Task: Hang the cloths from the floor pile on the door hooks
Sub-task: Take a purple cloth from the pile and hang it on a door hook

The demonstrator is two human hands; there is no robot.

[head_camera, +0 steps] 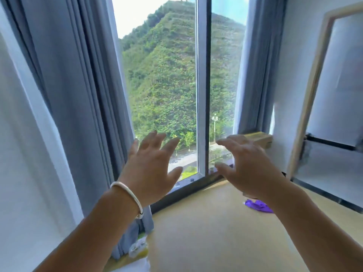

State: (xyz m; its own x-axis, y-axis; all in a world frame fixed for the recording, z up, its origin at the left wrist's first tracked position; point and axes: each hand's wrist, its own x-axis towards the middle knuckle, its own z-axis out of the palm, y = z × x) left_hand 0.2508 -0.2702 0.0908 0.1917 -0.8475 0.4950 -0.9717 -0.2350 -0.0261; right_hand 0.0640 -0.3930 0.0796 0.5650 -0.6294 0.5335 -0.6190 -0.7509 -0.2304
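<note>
The large window [163,85] fills the middle of the view, with grey-blue curtains [78,95] at both sides and a green hillside outside. Below it lies the pale yellow floor [206,232], wide and mostly bare in front of the person. At the right stands a door [334,114] with a light wooden frame; I cannot see any hooks on it in this view. Both arms are raised before the glass. The left hand [151,167], with a white bracelet [127,195] on the wrist, has its fingers spread and holds nothing. The right hand [249,167] also holds nothing, its fingers apart and slightly bent. The only cloth I can find is a small purple cloth [257,206] on the floor near the window wall, partly hidden under the right forearm; whether more lie beside it I cannot tell. My judgement is that the person is between steps, with no cloth in hand. The next move seems to call for bending down and to the right to take the purple cloth, then turning to the door. The floor gives free room, but the door edge and window sill stay near.
</note>
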